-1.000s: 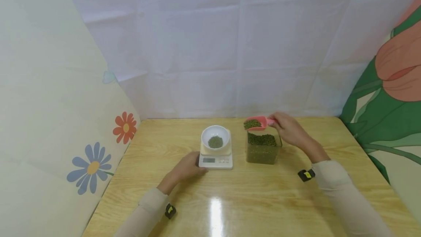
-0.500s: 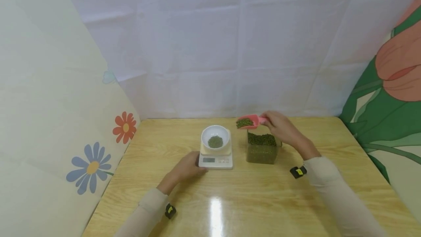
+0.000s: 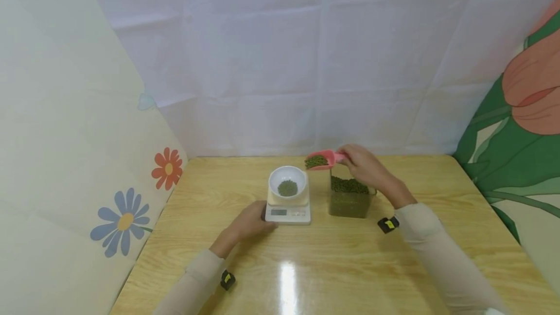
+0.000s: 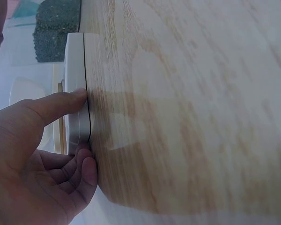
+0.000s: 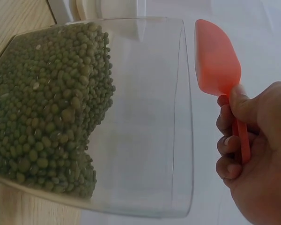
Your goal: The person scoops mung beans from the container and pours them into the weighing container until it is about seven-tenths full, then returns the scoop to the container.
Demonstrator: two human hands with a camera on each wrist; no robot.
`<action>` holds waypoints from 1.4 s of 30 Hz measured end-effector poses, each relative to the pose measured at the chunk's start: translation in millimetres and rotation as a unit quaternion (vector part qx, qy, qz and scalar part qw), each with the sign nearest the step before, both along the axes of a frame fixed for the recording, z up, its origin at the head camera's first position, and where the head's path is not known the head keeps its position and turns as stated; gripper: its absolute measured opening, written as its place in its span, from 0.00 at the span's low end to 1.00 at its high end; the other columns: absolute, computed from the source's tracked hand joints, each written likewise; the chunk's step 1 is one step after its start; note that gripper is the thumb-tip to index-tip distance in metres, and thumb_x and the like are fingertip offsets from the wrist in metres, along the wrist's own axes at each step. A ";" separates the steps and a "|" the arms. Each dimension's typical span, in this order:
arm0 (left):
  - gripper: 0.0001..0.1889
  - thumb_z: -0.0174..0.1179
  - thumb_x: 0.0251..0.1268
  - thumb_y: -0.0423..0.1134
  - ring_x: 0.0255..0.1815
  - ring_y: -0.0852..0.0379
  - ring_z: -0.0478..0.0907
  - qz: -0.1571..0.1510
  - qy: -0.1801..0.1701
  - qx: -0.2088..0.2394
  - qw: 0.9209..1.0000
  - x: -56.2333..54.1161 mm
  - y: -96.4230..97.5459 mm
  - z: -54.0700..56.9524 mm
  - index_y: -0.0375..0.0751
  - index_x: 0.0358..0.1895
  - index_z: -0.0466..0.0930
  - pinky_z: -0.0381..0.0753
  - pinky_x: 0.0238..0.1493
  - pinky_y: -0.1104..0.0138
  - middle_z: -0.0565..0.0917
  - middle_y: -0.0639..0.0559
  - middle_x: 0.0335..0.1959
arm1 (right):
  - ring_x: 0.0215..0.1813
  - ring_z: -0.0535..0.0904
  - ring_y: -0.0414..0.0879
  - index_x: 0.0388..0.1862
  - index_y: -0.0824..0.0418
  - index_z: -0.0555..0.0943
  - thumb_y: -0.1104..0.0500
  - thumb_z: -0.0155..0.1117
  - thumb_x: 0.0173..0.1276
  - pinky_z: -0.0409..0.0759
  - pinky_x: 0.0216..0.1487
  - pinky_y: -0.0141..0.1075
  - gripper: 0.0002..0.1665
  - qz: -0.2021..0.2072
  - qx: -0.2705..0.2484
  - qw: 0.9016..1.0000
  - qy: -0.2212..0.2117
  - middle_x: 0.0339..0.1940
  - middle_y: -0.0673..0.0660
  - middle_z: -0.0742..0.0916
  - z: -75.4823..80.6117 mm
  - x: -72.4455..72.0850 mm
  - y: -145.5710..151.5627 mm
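Note:
My right hand [image 3: 360, 165] grips the handle of a pink-red scoop [image 3: 329, 156] heaped with green mung beans [image 3: 316, 162]. The scoop hovers above and behind the gap between the container and the bowl. Curled round the scoop's handle, the fingers show clearly in the right wrist view. My left hand [image 3: 251, 220] holds the front left corner of a white kitchen scale [image 3: 302, 216], thumb [image 4: 65, 104] on its front edge and fingers curled against its side. On the scale stands a white bowl [image 3: 274, 177] with some mung beans at its bottom.
A clear square container [image 5: 145, 140], partly filled with mung beans [image 5: 51, 112], stands just right of the scale. Everything rests on a wood-grain table [image 3: 332, 266]. A white cloth [image 3: 253, 62] hangs behind, with flower-printed panels at both sides.
My right hand has carried the loaded scoop leftward, from over the container toward the bowl. The left hand and the scale have stayed in place.

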State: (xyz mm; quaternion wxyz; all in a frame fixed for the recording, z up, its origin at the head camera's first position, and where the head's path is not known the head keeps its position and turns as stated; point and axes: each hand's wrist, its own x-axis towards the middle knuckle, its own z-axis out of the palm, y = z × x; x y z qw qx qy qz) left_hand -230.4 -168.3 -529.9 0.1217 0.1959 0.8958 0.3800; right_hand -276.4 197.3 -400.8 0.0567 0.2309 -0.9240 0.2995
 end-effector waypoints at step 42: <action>0.26 0.76 0.62 0.41 0.50 0.56 0.84 0.005 0.007 -0.004 1.000 1.4 -0.4 0.1 0.42 0.63 0.81 0.86 0.60 0.52 0.89 0.50 0.51 | 0.55 0.84 0.60 0.55 0.67 0.83 0.59 0.59 0.83 0.83 0.60 0.57 0.13 0.036 0.038 0.999 0.013 0.50 0.63 0.89 -2.8 -6.9 -31.6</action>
